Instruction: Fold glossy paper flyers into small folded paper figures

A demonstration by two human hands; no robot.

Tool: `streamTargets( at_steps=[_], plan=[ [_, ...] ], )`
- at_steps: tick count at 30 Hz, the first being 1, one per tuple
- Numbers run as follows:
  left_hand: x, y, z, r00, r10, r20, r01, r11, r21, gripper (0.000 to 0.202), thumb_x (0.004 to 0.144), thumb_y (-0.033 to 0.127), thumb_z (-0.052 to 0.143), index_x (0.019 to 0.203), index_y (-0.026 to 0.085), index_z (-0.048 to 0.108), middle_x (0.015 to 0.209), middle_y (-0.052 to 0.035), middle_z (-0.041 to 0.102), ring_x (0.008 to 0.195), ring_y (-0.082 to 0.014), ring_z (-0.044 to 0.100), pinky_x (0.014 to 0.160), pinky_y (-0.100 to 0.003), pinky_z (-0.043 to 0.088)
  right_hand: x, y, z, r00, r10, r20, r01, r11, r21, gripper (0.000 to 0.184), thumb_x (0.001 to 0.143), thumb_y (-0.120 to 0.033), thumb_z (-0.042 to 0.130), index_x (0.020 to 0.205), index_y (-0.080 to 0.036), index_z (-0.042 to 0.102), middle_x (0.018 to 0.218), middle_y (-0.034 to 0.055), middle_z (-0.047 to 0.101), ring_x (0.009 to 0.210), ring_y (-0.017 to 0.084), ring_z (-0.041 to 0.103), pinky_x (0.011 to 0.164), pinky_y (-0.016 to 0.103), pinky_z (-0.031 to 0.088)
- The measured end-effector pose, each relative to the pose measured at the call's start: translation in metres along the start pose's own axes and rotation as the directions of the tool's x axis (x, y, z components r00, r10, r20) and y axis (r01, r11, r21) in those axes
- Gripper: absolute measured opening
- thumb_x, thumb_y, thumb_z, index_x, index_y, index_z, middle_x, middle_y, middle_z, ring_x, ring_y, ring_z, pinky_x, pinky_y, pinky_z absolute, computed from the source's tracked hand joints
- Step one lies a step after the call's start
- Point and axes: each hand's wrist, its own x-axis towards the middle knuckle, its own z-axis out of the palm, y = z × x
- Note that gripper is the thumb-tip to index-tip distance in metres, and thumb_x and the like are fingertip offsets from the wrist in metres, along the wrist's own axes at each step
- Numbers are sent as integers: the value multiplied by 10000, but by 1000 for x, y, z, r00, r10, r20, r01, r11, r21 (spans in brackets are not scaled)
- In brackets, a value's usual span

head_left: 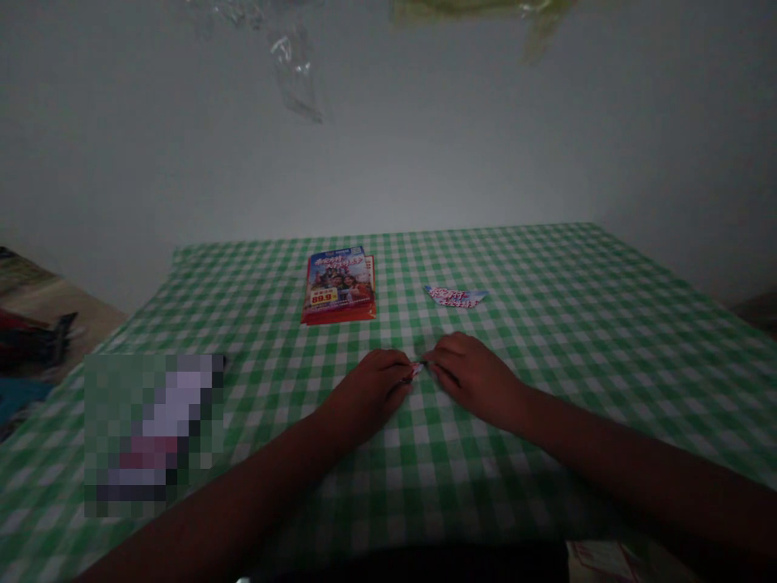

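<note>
My left hand [371,387] and my right hand [470,374] rest on the green and white checked tablecloth [576,324], fingertips meeting at the middle. Both hands pinch a small folded piece of pink and white paper [418,369], of which only a sliver shows between the fingers. A second folded piece of patterned paper [455,296] lies flat on the cloth just beyond my right hand. A stack of colourful square paper sheets [338,285] lies farther back, to the left of centre.
A blurred-out object [154,433] lies on the cloth at the left. Dark items [33,340] sit off the table's left edge. A grey wall rises behind the table, with clear plastic [297,73] hanging near its top.
</note>
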Motion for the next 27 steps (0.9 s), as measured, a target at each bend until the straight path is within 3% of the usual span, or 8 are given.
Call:
streamTargets(
  at_steps=[4, 8, 18, 27],
  plan=[
    [0, -1, 2, 1000, -13, -3, 13, 999, 48, 232, 934, 162, 590, 1160, 172, 643, 1189, -69, 636, 1112, -199, 572, 1018, -407, 485, -6, -12, -4, 991, 3, 132, 29, 969, -243, 293, 986, -199, 468, 1222, -155, 637, 924, 84, 649, 828, 221, 574, 729, 367, 415],
    [0, 1, 2, 1000, -2, 2, 2, 996, 89, 236, 944, 171, 577, 1171, 160, 641, 1195, -83, 635, 1114, -210, 574, 1015, -425, 493, -9, -21, -6, 985, 52, 164, 7, 941, -339, 367, 969, -176, 476, 1320, -168, 580, 970, 101, 653, 853, 241, 599, 730, 383, 426],
    [1, 4, 0, 999, 33, 15, -35, 990, 135, 235, 951, 179, 560, 1170, 140, 634, 1186, -108, 634, 1113, -228, 570, 988, -447, 510, -7, -19, -11, 969, 150, 194, -80, 940, -332, 389, 987, -245, 459, 1365, -228, 551, 1010, 108, 644, 898, 266, 604, 762, 405, 430],
    [0, 10, 0, 998, 39, 45, -48, 974, 223, 276, 961, 164, 540, 1233, 145, 577, 1223, -111, 608, 1109, -224, 563, 980, -439, 510, -6, -16, -12, 968, 163, 192, -94, 940, -327, 390, 986, -283, 454, 1360, -259, 561, 996, 110, 656, 911, 278, 610, 756, 400, 425]
  ],
)
